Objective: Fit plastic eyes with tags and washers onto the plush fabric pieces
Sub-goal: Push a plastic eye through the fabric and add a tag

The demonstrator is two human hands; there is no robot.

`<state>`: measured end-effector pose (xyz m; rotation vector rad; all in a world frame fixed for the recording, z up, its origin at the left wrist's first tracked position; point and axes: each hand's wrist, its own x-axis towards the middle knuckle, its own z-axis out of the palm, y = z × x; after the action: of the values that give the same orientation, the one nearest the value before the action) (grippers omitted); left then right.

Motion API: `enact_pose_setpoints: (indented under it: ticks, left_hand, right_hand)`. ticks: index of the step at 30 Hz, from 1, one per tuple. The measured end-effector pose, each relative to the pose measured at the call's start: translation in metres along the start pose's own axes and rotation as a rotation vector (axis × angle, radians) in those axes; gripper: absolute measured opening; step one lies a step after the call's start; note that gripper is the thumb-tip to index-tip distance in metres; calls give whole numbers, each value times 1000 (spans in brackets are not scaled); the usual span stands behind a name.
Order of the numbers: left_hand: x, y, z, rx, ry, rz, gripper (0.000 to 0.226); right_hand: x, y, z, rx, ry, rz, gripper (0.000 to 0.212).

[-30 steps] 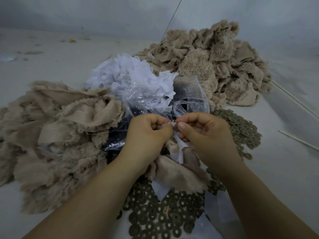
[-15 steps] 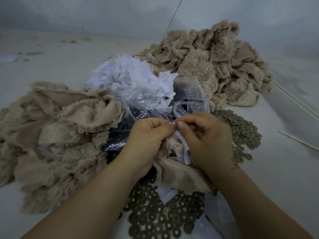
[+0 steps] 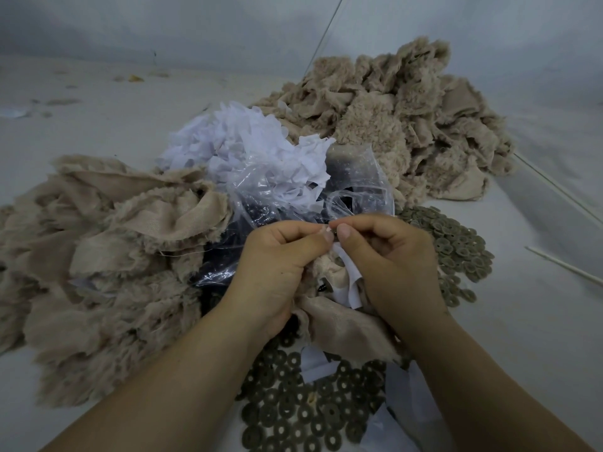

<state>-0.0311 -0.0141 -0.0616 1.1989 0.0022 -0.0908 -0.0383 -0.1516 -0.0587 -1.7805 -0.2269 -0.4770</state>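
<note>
My left hand (image 3: 277,265) and my right hand (image 3: 391,265) meet at the fingertips over a beige plush fabric piece (image 3: 339,321), both gripping it. A white tag (image 3: 352,282) hangs from the pinch point between the hands. My right thumb presses at the top of the piece; what sits under the fingertips is hidden. A small black eye (image 3: 322,288) shows on the fabric lower down. Grey-green washers (image 3: 293,412) lie scattered below my wrists, and more washers (image 3: 456,243) lie to the right.
A pile of beige plush pieces (image 3: 98,249) lies at the left, another pile (image 3: 391,125) at the back right. A heap of white tags (image 3: 248,148) sits in the middle behind a clear plastic bag (image 3: 355,184) with dark eyes. A thin white stick (image 3: 564,265) lies far right.
Both hands have stayed together on the plush piece; the fabric and tag have shifted slightly, and the black eye has come into view between the hands.
</note>
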Motion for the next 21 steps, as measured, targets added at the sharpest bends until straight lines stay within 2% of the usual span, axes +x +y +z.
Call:
enact_pose_setpoints:
  ticks: [6, 12, 21]
  left_hand:
    - [-3, 1, 3, 2, 50, 18, 16]
    - [-6, -2, 9, -36, 85, 31, 23]
    - [-6, -4, 11, -115, 92, 68, 30]
  right_hand:
    - [-1, 0, 3, 190, -24, 225, 17]
    - [-5, -6, 3, 355, -37, 339, 20]
    - [-6, -6, 5, 426, -87, 370, 22]
